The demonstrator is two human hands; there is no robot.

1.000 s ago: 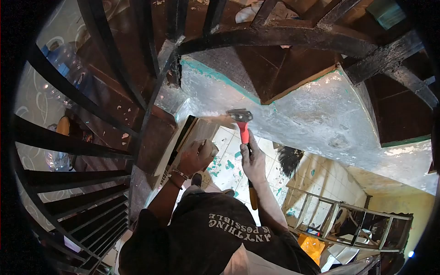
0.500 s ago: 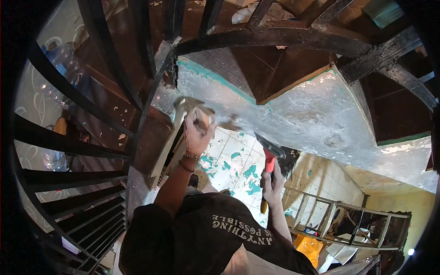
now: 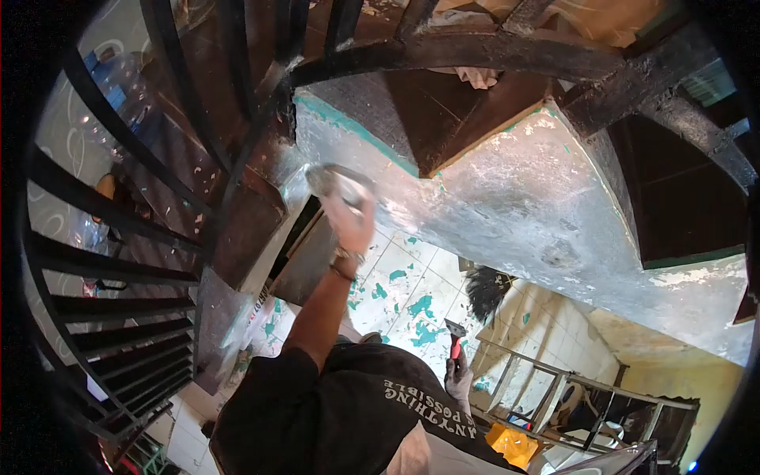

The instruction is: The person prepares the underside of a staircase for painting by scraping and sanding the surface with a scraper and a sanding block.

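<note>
My left hand (image 3: 349, 223), smeared by motion, is closed on a flat folded sheet (image 3: 354, 190) that looks like sandpaper. It is right at the upper left of the grey stair side wall (image 3: 514, 202), whose surface is patchy with old paint. Lower down, close to my body, my right hand (image 3: 457, 381) grips a paint scraper (image 3: 455, 336) with a red handle, its metal blade pointing up and away from the wall. Turquoise paint lines the edges of the stair steps (image 3: 431, 127) above.
Dark metal railings (image 3: 119, 170) curve along the left and top. Turquoise paint flakes (image 3: 421, 305) litter the white tiled floor (image 3: 400, 257). A black bristly bundle (image 3: 487, 293) lies below the wall. To the lower right are a ladder-like frame (image 3: 554, 388) and a yellow bag (image 3: 511, 445).
My right hand has drawn the scraper down and back from the wall toward my body. The left hand stays at the wall's upper left with the sheet, and the view has shifted slightly.
</note>
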